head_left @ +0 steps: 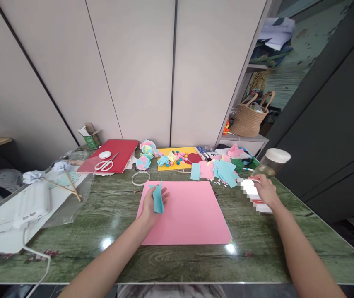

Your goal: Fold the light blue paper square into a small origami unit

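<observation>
My left hand [149, 203] is above the left part of a pink sheet of paper [192, 213]. A folded light-blue piece of paper [158, 199] stands in its palm against the thumb, with the fingers curled behind it. Off to the right, my right hand [265, 190] has its fingers drawn together beside a clear jar with a white lid [276, 156]. What those fingers hold, if anything, is too small to make out. Under that hand lies a white and red item [262, 202], partly blurred out by blocks.
Cut blue paper pieces [226, 171], pink pieces [207, 169] and a yellow sheet [164, 165] with small pompoms lie behind. Scissors [104, 164] rest on a red folder [117, 151]. At left are a white device [35, 203] with a cable and paper flowers [34, 177].
</observation>
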### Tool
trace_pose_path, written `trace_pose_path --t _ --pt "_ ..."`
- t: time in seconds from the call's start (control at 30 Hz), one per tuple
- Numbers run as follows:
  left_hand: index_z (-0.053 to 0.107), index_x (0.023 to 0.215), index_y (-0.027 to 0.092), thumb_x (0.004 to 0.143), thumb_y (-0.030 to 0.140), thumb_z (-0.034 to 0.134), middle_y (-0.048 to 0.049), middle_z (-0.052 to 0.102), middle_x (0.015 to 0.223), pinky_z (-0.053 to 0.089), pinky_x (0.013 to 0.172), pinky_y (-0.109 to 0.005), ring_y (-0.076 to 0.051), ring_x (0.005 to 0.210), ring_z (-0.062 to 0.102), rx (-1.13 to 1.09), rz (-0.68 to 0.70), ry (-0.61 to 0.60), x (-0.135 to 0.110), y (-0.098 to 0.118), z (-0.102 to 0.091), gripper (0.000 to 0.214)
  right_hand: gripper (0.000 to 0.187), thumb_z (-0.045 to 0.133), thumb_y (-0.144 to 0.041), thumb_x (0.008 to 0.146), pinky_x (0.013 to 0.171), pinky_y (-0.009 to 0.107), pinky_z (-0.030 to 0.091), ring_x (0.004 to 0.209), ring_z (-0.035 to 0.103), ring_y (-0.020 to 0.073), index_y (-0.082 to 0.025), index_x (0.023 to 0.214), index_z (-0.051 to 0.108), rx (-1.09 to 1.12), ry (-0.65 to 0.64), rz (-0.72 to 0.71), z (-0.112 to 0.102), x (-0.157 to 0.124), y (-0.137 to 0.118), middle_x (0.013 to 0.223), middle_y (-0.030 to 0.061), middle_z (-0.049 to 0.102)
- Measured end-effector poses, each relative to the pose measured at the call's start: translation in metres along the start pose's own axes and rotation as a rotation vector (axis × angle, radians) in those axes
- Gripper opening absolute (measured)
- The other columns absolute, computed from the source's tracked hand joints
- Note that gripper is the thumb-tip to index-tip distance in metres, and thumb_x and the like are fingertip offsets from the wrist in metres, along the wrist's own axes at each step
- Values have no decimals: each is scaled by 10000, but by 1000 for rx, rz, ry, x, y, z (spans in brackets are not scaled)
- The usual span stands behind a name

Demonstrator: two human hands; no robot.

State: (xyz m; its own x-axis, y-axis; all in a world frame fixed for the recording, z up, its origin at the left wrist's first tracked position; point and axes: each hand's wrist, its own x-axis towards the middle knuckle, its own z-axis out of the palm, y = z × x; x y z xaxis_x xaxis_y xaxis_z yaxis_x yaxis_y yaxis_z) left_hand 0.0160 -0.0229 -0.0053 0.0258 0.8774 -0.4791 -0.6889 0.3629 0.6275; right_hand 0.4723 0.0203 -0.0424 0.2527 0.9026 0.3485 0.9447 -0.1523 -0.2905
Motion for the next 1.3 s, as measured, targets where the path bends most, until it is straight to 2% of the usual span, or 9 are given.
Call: trace_pose_path --t 0.13,0.33,0.6,0.87,1.3 --pt "542 845 167 746 297 440 -83 594 976 410 476 -227 -165 665 613 -2 -6 1 1 0 -1 193 218 353 -251 712 803 419 333 951 478 257 -224 895 467 13 37 -6 -5 -10 6 940 48 591" --pt "547 836 160 747 302 435 -88 603 957 410 474 -232 -181 680 618 26 11 13 3 -2 -1 202 194 340 -216 696 746 376 358 894 496 239 -225 836 473 24 51 8 -14 -17 15 886 34 625" --pt "544 875 165 748 292 434 -83 617 913 406 474 -233 -171 649 616 25 9 10 -1 -2 1 210 215 322 -239 730 720 395 337 881 498 259 -218 855 496 4 7 11 -9 -17 19 914 43 635" --pt "544 892 162 741 295 452 -83 610 923 419 494 -231 -168 665 610 7 8 3 -3 -3 2 222 199 313 -249 751 688 353 340 856 508 247 -219 805 502 -6 3 26 -12 -18 15 868 31 646" --pt "539 900 167 755 282 435 -76 619 877 415 493 -231 -168 645 614 21 5 12 -5 -2 4 213 194 325 -236 719 698 334 336 843 515 229 -218 743 517 -8 24 27 -12 -18 18 816 19 639"
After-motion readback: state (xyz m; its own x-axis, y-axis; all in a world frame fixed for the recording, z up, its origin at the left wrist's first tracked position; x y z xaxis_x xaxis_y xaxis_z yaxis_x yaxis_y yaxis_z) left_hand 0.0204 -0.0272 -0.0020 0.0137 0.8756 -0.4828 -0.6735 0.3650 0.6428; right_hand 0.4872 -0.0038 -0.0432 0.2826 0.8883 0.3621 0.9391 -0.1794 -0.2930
